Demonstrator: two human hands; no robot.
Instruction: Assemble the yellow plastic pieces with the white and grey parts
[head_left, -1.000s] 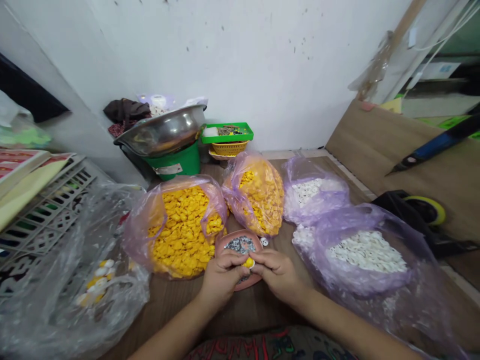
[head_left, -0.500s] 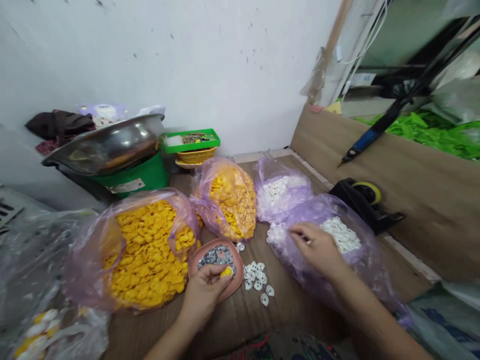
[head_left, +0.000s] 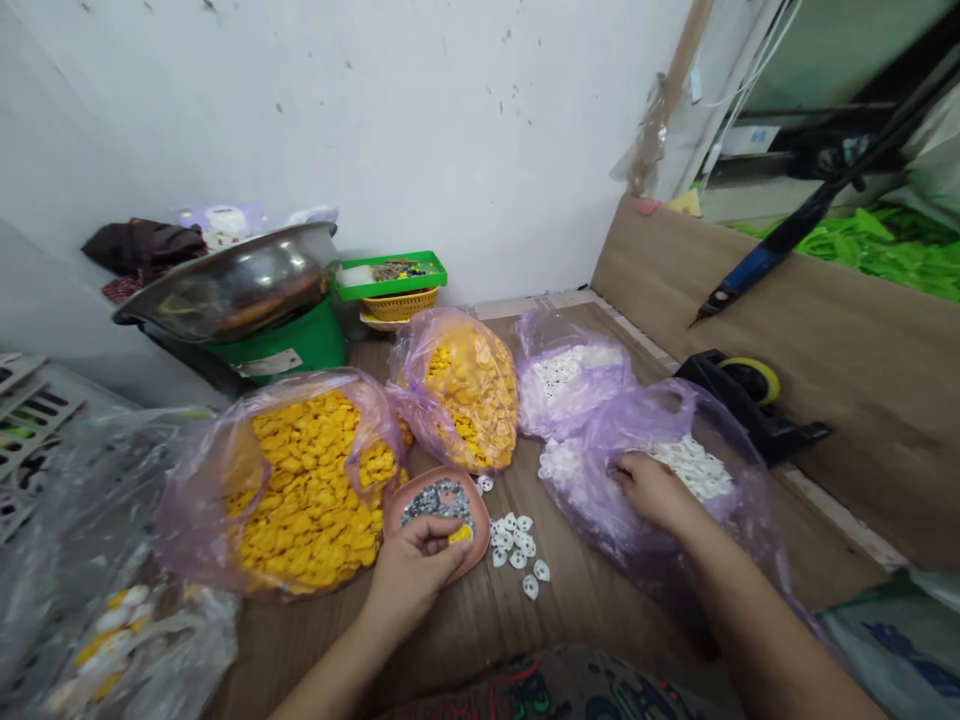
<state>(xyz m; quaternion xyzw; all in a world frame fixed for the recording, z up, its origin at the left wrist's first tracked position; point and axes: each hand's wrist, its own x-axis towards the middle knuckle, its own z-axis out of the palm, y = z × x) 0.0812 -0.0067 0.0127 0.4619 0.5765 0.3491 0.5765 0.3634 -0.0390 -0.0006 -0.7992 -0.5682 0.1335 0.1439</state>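
My left hand (head_left: pixel 420 560) pinches a small yellow plastic piece (head_left: pixel 460 535) above the front of a pink dish (head_left: pixel 480 505) of small grey metallic bits (head_left: pixel 439 500). At the purple bag of white pieces on the right (head_left: pixel 600 510), my right hand (head_left: pixel 656 488) reaches to the opening with its fingers curled down. The fingertips are hidden, so I cannot make out what they hold. White plastic pieces (head_left: pixel 697 465) lie in that bag beside the hand. Several white leaf-shaped pieces with dark holes (head_left: pixel 517 535) are scattered on the brown board right of the dish.
Two purple bags of yellow pieces (head_left: pixel 307 490) (head_left: pixel 472 390) stand left and behind the dish. Another bag of white pieces (head_left: pixel 562 375) sits at the back. A blue-and-black pen-like tool (head_left: pixel 750 265) hangs at right above a black tape dispenser (head_left: pixel 757 410). A metal basin (head_left: pixel 240 280) rests at back left.
My right hand has moved from the near side of the right-hand bag to its opening, fingers now lower among the white pieces. My left hand keeps its yellow piece; the view has shifted slightly.
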